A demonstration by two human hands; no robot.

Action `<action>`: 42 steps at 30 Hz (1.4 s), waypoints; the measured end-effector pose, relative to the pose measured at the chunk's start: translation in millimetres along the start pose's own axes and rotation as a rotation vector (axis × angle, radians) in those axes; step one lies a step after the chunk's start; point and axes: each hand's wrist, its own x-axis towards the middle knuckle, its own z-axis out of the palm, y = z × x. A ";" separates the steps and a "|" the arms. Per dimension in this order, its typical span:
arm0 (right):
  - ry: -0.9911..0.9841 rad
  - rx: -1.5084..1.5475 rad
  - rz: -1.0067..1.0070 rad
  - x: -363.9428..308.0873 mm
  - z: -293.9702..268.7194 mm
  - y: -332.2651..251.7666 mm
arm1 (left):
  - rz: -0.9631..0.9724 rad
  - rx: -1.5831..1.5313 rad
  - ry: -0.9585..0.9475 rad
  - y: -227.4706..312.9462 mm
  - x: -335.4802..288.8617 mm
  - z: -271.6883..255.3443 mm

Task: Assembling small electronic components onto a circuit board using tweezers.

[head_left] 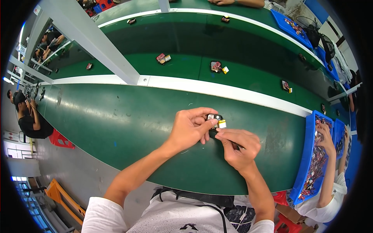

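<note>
Above the green bench, my left hand [189,127] is closed on a small black-cased electronic device [214,116]. Its inside faces up, and a small yellow-and-white battery-like block [222,124] sits at its right side. The left thumb presses on the device. My right hand [240,148] is closed in a pinch at the device's lower right edge. A dark slim thing shows under its fingers, but I cannot make out its kind, as the fingers cover most of it.
Beyond a white rail [175,83] runs a green conveyor belt [186,64] carrying several similar open devices. At right, another person's hand [325,138] reaches into a blue tray [311,155] of small parts. A grey post [97,42] rises at left.
</note>
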 end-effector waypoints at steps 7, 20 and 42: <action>-0.037 -0.002 0.002 -4.1 -10.6 5.4 | -0.031 0.129 0.067 -1.9 3.6 16.0; 0.144 0.064 0.164 -0.3 -19.7 -1.1 | 0.219 0.520 0.536 42.4 113.4 -78.4; 0.073 0.063 0.227 -0.8 -14.5 -17.7 | 0.059 0.643 0.254 56.2 113.9 -58.5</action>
